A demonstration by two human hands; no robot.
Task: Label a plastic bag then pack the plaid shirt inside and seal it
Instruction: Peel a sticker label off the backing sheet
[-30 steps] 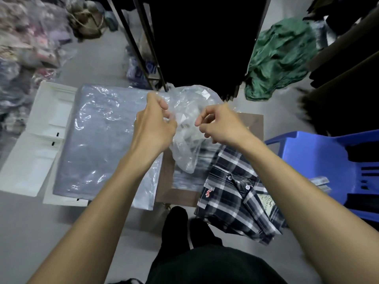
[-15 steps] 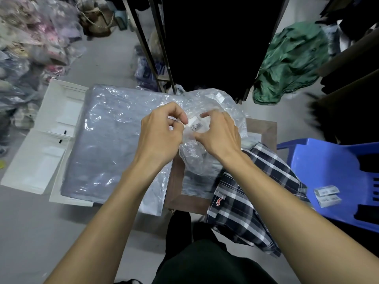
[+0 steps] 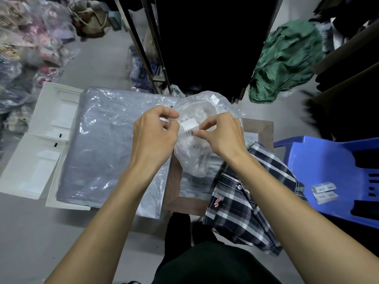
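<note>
So the clear plastic bag is up in the air over the small wooden counter, crumpled and puffed out, and as far as I can tell there's nothing in it but air. A white barcode label sits on its upper front face, right between the two hands. The plaid shirt is not in the bag; it's lying folded on the right part of the counter, draped over the near edge, dark navy and white check with a little red logo on the pocket.

Left of that there's a big flat stack of grey plastic bags, lying on top of an open white box. I can't see anything in the box apart from the moulded insert. On the right, a blue plastic chair has two spare label strips on its seat. Further back a green garment is heaped on the floor.

Hands: both arms reach forward, bare forearms, palms facing away. The left hand is curled, fingers pinched closed on the bag film just left of the label. The right hand has thumb and forefinger pressed on the label's right edge, gripping it against the bag. The two hands are close together, nearly touching across the label.
</note>
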